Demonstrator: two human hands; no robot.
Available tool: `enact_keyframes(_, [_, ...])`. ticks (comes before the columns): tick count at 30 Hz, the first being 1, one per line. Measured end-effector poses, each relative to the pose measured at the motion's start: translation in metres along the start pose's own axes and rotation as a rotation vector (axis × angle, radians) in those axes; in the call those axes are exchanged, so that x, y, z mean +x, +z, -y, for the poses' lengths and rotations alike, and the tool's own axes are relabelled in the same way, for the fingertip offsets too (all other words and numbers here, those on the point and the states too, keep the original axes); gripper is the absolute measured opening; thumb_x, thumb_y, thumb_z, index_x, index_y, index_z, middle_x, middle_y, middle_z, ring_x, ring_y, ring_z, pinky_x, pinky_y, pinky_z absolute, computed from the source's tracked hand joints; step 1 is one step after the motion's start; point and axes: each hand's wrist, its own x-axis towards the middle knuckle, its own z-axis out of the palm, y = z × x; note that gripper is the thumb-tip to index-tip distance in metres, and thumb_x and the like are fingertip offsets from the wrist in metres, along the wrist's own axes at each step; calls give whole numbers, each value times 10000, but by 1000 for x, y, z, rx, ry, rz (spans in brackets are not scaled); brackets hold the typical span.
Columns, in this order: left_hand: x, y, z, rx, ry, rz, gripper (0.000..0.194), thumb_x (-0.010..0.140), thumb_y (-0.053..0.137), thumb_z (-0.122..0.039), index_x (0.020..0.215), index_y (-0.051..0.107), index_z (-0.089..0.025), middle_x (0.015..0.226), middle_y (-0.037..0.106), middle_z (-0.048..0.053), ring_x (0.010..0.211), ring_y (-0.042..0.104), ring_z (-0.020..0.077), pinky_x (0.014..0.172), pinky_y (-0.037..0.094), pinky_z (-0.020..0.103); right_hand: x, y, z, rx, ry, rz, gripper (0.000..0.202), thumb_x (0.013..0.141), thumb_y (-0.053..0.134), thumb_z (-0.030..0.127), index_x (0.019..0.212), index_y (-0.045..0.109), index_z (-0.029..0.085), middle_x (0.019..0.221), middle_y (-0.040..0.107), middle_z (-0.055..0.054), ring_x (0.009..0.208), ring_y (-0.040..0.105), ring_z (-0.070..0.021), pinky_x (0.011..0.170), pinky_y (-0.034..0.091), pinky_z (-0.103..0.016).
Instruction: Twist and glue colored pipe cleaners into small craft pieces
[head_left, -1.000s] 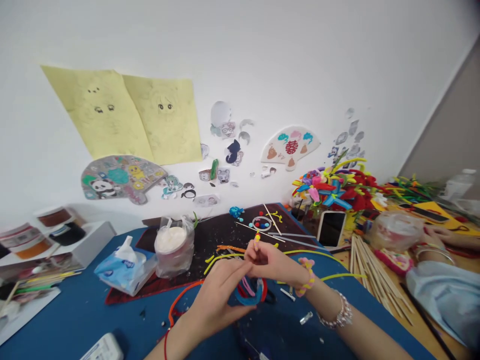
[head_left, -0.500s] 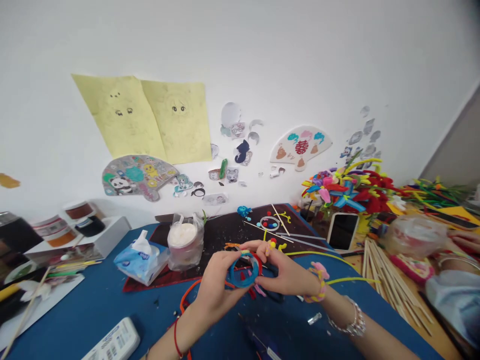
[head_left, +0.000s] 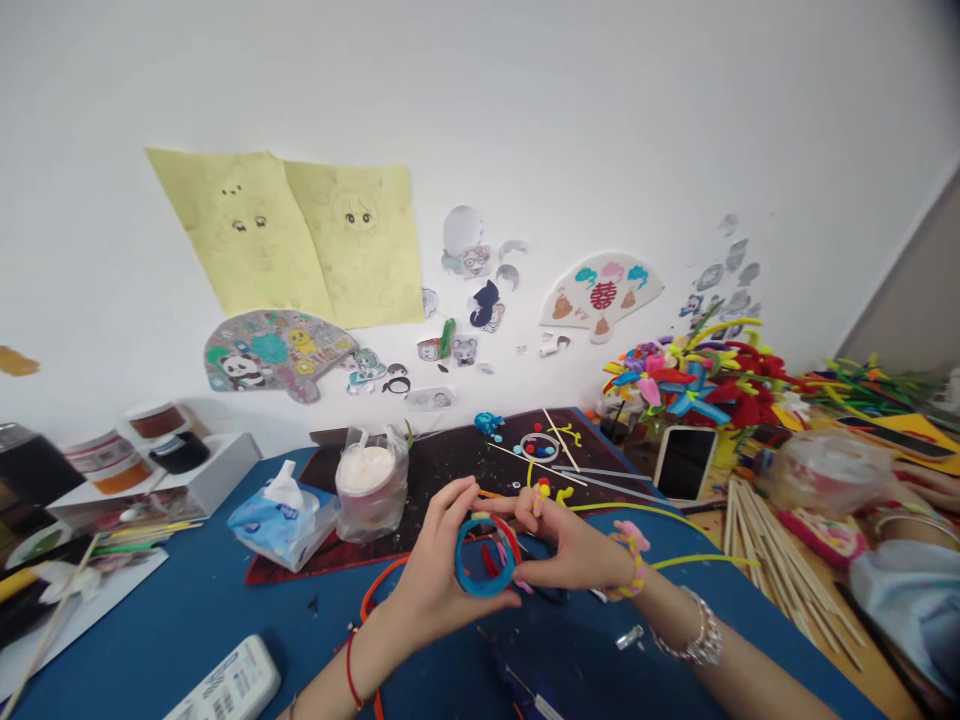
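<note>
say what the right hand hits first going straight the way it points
The right hand would likely meet the blue ring first, seemingly at its edge now; exact depth is unclear.

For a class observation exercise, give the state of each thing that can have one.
Blue ring: held, opening facing camera
Left hand: curved around ring
Right hand: fingers bent, at ring's edge
Phone: upright, screen dark
Tissue pack: open, tissue protruding
White tub: inside bag
Wooden sticks: loosely bunched

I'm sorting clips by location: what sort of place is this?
Probably a craft workshop or hobby corner: there are colourful fuzzy flowers, a spread of wooden sticks, and a painted fan on the wall.
</note>
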Motion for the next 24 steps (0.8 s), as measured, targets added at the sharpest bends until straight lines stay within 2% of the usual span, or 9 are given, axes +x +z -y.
enact_keyframes(2, [0,0,-1,-22,-2,31,1048,589,788,-463,1402,175,-215,1399,267,172,1309,284,319,1058,322,483,0,3,-1,156,36,31,392,781,632,191,767,244,241,1381,400,-170,1237,430,-210,999,370,-428])
enact_keyframes(4, [-1,-1,-1,-41,0,48,1022,606,782,-449,1401,179,-228,1387,322,163,1296,317,317,1054,327,495,0,6,-2,233,67,33,381,793,623,207,760,245,241,1395,381,-164,1222,449,-203,972,400,-408])
enact_keyframes(9, [-4,0,-3,-87,-31,7,911,668,750,-412,1384,210,-248,1359,411,158,1236,423,310,1021,365,517,1,11,-8,168,89,-23,372,797,626,257,732,260,236,1333,458,-138,1186,476,-209,922,428,-388])
enact_keyframes(14, [-4,4,2,-118,-8,-66,863,695,748,-321,1372,218,-251,1340,445,158,1214,460,285,997,406,485,5,19,-13,185,82,-185,401,770,662,288,686,273,236,1167,585,-102,1211,472,-253,917,442,-414])
enact_keyframes(18, [-3,3,2,-59,39,-184,775,680,763,-274,1310,314,-220,1198,536,137,1109,537,256,948,454,451,7,28,-16,145,84,-370,387,801,620,285,636,273,236,1056,646,-89,1165,525,-258,894,466,-396])
enact_keyframes(24, [-2,1,0,-3,144,-235,680,657,773,-233,1225,404,-173,1080,558,119,1001,567,234,876,499,406,0,38,-24,-9,51,-425,398,811,593,260,577,272,232,903,681,-51,1082,590,-237,789,502,-310])
